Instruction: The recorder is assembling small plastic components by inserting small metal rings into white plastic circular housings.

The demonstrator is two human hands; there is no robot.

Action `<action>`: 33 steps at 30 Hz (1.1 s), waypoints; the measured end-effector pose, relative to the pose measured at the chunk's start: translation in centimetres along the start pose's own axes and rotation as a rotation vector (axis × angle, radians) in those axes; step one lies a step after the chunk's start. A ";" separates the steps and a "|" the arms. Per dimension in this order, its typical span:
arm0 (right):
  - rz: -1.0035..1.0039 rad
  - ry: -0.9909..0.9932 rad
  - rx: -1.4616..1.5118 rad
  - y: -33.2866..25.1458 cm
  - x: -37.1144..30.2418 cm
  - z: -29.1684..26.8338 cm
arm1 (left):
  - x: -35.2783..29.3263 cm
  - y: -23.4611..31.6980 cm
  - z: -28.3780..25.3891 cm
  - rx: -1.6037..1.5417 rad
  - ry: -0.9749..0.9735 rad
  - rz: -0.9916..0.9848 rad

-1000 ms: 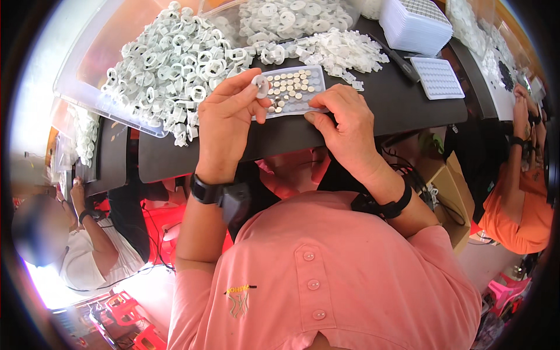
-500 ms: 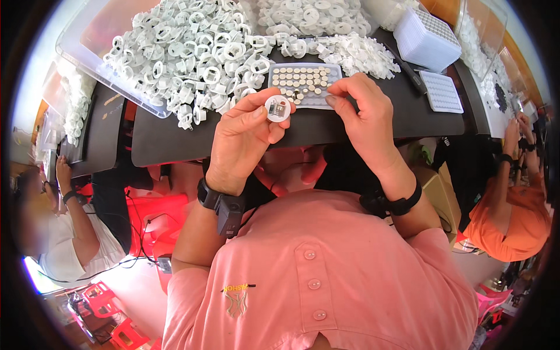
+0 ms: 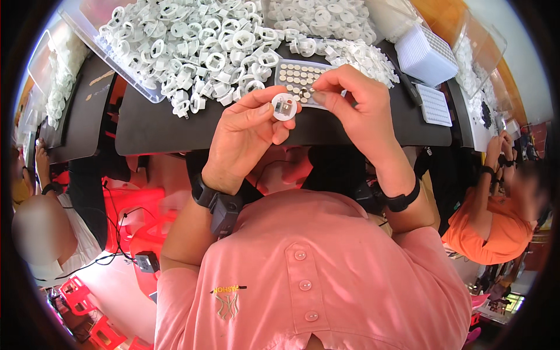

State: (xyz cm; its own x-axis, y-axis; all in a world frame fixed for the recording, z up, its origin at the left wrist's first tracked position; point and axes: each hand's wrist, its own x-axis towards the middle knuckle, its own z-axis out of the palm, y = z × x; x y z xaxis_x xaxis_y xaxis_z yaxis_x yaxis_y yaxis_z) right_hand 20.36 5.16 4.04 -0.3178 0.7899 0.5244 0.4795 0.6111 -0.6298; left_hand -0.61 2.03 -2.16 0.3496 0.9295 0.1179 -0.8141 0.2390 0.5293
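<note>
My left hand (image 3: pixel 242 128) grips a round white plastic housing (image 3: pixel 284 107) at its edge, between thumb and fingers. Its open face is turned up and shows small metal and dark parts inside. Just to the right, my right hand (image 3: pixel 366 108) has thumb and forefinger pinched together over the right side of a shallow tray (image 3: pixel 278 71). Whatever that pinch holds, if anything, is too small to make out. Rows of small round button cells (image 3: pixel 297 74) lie in the tray, and a few near my fingertips look darker. My right hand covers part of the tray.
A large heap of white ring-shaped plastic parts (image 3: pixel 198 46) fills the left of the dark table (image 3: pixel 181 131). White discs (image 3: pixel 326 20) and small white pieces (image 3: pixel 367 64) lie behind. At right stand stacked white trays (image 3: pixel 426 52) and a single tray (image 3: pixel 433 106). Co-workers sit on both sides.
My right hand has moved left and down toward the housing, its thumb and forefinger now closer together over the tray. The left hand keeps the housing; the whole view has shifted slightly.
</note>
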 end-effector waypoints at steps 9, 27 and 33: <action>0.071 -0.157 0.373 -2.1 -0.1 1.0 | 0.0 -0.1 0.9 0.063 0.087 0.008; -0.231 0.037 0.135 2.7 -0.8 -0.7 | 3.9 0.6 4.7 0.327 0.200 -0.108; -0.340 0.170 -0.023 4.0 -0.8 -0.9 | 5.4 1.2 5.5 0.471 0.227 -0.187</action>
State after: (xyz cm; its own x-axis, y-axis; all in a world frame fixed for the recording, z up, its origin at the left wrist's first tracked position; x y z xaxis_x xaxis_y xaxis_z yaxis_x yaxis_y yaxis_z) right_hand 23.25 6.92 1.60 -0.3225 0.5214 0.7900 0.3885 0.8340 -0.3918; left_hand 2.85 5.77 3.77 0.3172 0.9329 -0.1704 -0.4342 0.3026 0.8485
